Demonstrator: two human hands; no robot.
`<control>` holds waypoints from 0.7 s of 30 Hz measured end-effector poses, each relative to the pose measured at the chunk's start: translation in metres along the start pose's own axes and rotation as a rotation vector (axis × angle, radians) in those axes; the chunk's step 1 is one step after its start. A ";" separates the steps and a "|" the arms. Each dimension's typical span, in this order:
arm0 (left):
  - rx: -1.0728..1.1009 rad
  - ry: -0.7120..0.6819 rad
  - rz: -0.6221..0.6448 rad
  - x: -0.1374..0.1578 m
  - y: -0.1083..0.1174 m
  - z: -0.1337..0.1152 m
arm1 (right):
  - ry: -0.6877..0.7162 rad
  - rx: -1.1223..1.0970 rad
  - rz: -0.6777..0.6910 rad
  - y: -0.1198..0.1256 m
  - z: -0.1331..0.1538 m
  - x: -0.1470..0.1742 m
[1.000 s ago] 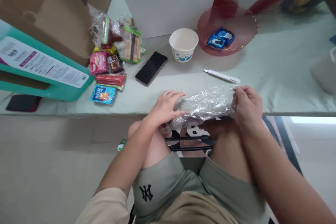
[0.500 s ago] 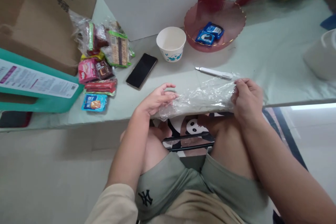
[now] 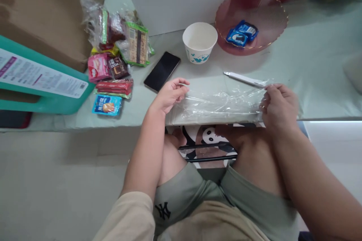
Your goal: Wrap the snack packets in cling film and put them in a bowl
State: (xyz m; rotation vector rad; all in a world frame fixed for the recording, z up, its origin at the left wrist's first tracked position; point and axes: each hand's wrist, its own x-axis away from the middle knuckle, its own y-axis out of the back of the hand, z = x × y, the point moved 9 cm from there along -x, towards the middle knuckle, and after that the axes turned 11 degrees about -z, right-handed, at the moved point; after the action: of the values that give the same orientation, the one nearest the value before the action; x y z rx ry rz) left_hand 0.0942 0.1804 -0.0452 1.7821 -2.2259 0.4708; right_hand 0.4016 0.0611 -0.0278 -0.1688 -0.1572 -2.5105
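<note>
A clear plastic bag (image 3: 223, 103) is stretched between my two hands at the table's front edge. My left hand (image 3: 174, 92) pinches its left end between thumb and fingers. At the other end, my right hand (image 3: 279, 105) is closed on the bag, a little blurred. Just behind the plastic lies a white utility knife (image 3: 244, 79), its right end close to my right fingers. Beyond my left hand rests a dark phone (image 3: 162, 71). Farther back stands a white paper cup (image 3: 200, 43) with a blue leaf print.
A pink glass bowl (image 3: 268, 37) holds blue wrapped snacks (image 3: 241, 34). At left, packaged snacks (image 3: 113, 66) are heaped beside a cardboard box (image 3: 53, 19) and a green container (image 3: 68, 99). A white box (image 3: 178, 0) stands behind the cup; a white vessel (image 3: 353, 67) is at right.
The bag is pulled flatter and wider, as my right hand has moved away from my left. The view has shifted, so the table things appear farther right.
</note>
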 end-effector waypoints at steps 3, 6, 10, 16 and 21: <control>-0.015 0.003 0.034 -0.001 -0.001 -0.003 | -0.016 -0.037 -0.046 0.003 0.000 0.000; -0.056 0.052 0.112 0.001 -0.005 0.000 | -0.021 -0.057 -0.062 0.003 0.002 0.001; -0.132 -0.002 0.122 0.001 -0.005 -0.003 | -0.050 -0.060 -0.078 0.001 0.002 0.002; -0.194 -0.198 -0.074 -0.018 0.013 -0.016 | -0.058 -0.071 -0.146 0.007 0.005 0.002; -0.233 -0.433 -0.331 -0.009 0.031 -0.034 | -0.043 -0.045 -0.153 0.012 0.005 0.000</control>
State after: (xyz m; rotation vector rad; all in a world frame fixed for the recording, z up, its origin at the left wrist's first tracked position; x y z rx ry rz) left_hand 0.0661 0.2087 -0.0201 2.2177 -2.0550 -0.2555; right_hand 0.4094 0.0525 -0.0220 -0.2368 -0.1355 -2.6657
